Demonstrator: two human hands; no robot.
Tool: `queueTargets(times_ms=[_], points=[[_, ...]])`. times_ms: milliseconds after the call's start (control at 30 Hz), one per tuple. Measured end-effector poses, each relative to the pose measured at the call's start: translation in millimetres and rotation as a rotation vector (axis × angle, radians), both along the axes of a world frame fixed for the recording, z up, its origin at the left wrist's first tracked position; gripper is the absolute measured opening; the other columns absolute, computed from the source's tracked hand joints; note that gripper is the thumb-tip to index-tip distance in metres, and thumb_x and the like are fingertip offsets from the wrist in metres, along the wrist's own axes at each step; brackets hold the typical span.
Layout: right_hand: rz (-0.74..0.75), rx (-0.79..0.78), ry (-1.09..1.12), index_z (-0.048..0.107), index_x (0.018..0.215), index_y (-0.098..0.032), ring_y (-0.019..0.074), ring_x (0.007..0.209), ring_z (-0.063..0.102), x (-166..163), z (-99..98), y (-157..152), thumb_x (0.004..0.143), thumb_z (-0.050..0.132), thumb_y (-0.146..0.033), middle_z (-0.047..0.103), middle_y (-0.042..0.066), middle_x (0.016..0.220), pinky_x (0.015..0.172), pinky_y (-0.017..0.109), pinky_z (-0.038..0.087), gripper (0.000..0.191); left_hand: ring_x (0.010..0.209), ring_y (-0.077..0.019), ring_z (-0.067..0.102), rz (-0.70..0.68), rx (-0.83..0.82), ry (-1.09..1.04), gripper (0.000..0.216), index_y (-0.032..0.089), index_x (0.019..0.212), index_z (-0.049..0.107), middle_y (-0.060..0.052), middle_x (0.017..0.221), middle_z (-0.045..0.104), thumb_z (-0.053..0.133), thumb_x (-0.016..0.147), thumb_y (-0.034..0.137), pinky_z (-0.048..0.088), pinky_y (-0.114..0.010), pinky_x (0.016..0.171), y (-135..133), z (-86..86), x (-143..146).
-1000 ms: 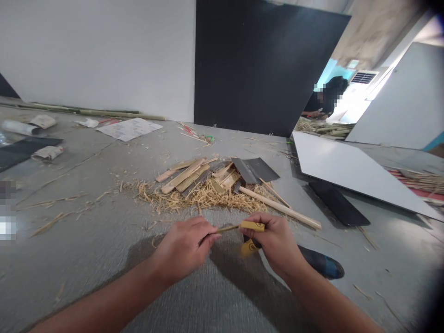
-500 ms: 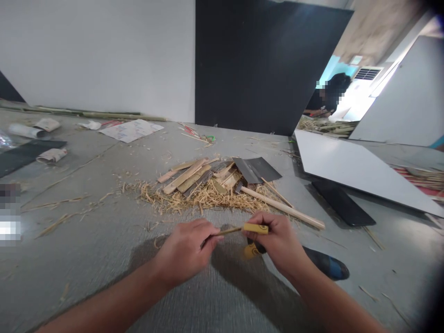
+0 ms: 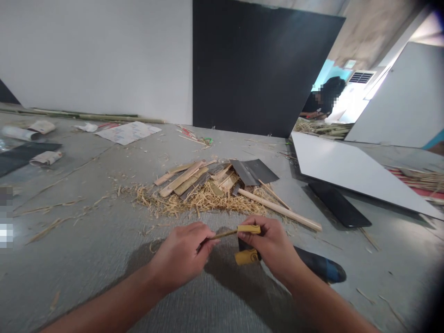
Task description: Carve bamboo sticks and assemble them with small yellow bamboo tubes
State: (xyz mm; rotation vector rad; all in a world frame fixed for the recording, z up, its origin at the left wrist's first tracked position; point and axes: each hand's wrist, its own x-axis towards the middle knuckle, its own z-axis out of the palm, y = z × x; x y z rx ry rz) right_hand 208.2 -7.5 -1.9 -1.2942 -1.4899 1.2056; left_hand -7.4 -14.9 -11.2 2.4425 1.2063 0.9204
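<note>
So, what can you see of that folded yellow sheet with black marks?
The folded yellow sheet with black marks looks like sandpaper, with a dark reverse. The bare right hand pinches its upper fold, where a thin brown wood-like stick meets it; whether it wraps the stick is unclear. A curled yellow flap hangs below.

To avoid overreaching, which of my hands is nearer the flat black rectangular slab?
Right. Your right hand is left of the slab and lower in view; your left hand is farther left.
</note>
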Motion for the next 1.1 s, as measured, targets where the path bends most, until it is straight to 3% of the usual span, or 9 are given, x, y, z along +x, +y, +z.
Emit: queueTargets(times_ms=[167, 400, 700, 933, 1100], points=[[-0.077, -0.037, 0.01, 0.056, 0.058, -0.017, 0.011, 0.054, 0.042, 1.5, -1.6, 1.5, 0.069, 0.076, -0.037, 0.049, -0.003, 0.055, 0.052, 0.027, 0.031, 0.031, 0.062, -0.0117, 0.055, 0.0, -0.017, 0.01, 0.014, 0.017, 0.081, 0.064, 0.001, 0.069, 0.061, 0.053, 0.09, 0.019, 0.037, -0.023, 0.058, 1.0, -1.6, 0.0], [0.032, 0.039, -0.031, 0.071, 0.082, -0.018, 0.0155, 0.072, 0.056, -1.5, 0.1, -0.1, 0.077, 0.068, -0.03, 0.063, 0.002, 0.077, 0.065, 0.028, 0.042, 0.013, 0.061, -0.0122, 0.054, -0.025, -0.025, 0.02, 0.021, 0.017, 0.077, 0.064, 0.0, 0.066, 0.06, 0.05, 0.092, 0.022, 0.037, -0.023, 0.056, 1.6, -0.8, -0.4], [-0.059, 0.029, -0.024, 0.059, 0.062, -0.017, 0.0121, 0.057, 0.049, 2.7, -4.6, 2.3, 0.069, 0.077, -0.036, 0.056, -0.001, 0.06, 0.054, 0.026, 0.037, 0.027, 0.06, -0.0116, 0.053, -0.016, -0.027, 0.002, 0.017, 0.018, 0.081, 0.064, 0.0, 0.067, 0.06, 0.052, 0.091, 0.023, 0.037, -0.023, 0.056, 1.4, 0.9, -0.3], [0.023, 0.064, -0.031, 0.069, 0.078, -0.018, 0.0148, 0.069, 0.057, -1.6, 3.3, 0.5, 0.076, 0.069, -0.03, 0.064, 0.002, 0.076, 0.062, 0.027, 0.043, 0.012, 0.057, -0.0109, 0.051, -0.01, -0.03, 0.02, 0.014, 0.017, 0.078, 0.062, 0.001, 0.066, 0.059, 0.054, 0.089, 0.019, 0.036, -0.023, 0.055, 0.9, 1.1, -0.7], [-0.051, 0.033, -0.013, 0.06, 0.061, -0.018, 0.0126, 0.058, 0.05, 0.9, -0.8, 1.3, 0.071, 0.075, -0.034, 0.056, -0.001, 0.061, 0.054, 0.026, 0.038, 0.025, 0.057, -0.011, 0.051, -0.006, -0.014, 0.018, 0.015, 0.018, 0.08, 0.063, 0.001, 0.065, 0.058, 0.053, 0.09, 0.022, 0.037, -0.023, 0.055, 0.6, 1.7, -1.1]])
